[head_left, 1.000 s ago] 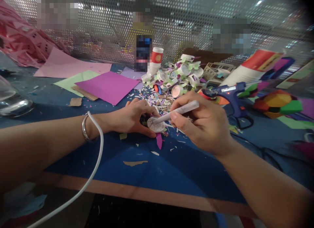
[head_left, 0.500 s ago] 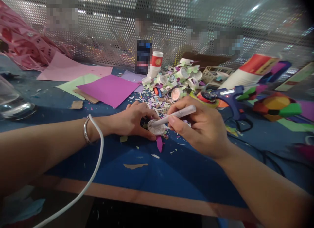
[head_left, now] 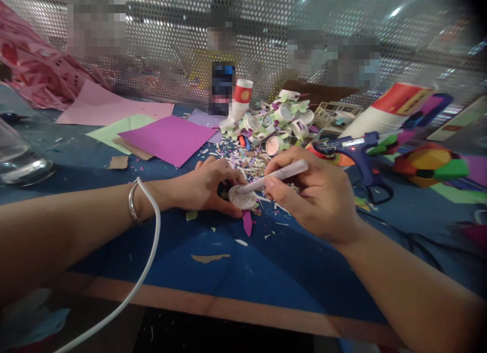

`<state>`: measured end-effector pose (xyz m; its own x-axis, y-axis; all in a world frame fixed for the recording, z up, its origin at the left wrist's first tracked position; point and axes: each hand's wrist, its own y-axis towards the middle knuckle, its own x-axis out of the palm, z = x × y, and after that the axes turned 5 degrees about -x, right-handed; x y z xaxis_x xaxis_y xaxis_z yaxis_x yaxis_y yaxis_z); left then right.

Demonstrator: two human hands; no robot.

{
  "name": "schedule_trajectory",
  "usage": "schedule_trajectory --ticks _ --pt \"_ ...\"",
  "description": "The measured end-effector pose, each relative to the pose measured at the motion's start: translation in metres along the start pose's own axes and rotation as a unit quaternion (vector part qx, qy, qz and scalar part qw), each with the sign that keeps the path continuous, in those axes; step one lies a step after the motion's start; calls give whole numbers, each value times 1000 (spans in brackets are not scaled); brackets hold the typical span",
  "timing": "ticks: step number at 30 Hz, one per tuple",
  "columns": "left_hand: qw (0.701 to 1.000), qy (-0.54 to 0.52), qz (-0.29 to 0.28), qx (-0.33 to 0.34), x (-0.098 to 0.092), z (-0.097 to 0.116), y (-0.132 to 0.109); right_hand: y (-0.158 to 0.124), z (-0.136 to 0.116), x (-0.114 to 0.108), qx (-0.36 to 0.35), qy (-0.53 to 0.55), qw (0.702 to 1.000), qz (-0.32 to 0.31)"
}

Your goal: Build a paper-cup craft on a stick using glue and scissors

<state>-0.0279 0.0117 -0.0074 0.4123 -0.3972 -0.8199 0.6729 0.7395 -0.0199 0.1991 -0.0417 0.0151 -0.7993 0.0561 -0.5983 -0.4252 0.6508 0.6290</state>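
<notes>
My left hand (head_left: 207, 187) rests on the blue table cover with its fingers curled round a small white round cup (head_left: 241, 198), holding it in place. My right hand (head_left: 312, 197) grips a white pen (head_left: 279, 175), whose tip touches the top of the cup. A strip of magenta paper (head_left: 247, 222) sticks out from under the cup. A silver bracelet (head_left: 132, 203) is on my left wrist, with a white cable (head_left: 146, 261) draped over it.
Behind the hands lie paper scraps and a pile of small white cups (head_left: 279, 119). A blue glue gun (head_left: 352, 151) lies to the right. Coloured paper sheets (head_left: 167, 136) are at back left, a glass jar (head_left: 19, 160) at far left. A perforated metal screen (head_left: 171, 43) stands behind.
The pen has shifted slightly over the cup's top while the left hand keeps its hold. The view has barely moved.
</notes>
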Motion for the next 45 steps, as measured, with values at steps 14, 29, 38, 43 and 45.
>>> schedule_trajectory --ticks 14,29,38,43,45 --pt "1000 11 12 -9 2 1 0 0 3 1 7 -12 1000 6" --pt "1000 25 12 10 3 -5 2 2 6 -2 -18 -59 998 12" --pt "1000 -4 10 3 3 -4 2 3 4 -5 -47 -113 992 17" --pt "1000 -4 7 9 2 -4 1 2 4 -8 -52 -122 991 16" --pt "1000 -4 4 5 2 -4 1 2 4 -8 -55 -130 990 18"
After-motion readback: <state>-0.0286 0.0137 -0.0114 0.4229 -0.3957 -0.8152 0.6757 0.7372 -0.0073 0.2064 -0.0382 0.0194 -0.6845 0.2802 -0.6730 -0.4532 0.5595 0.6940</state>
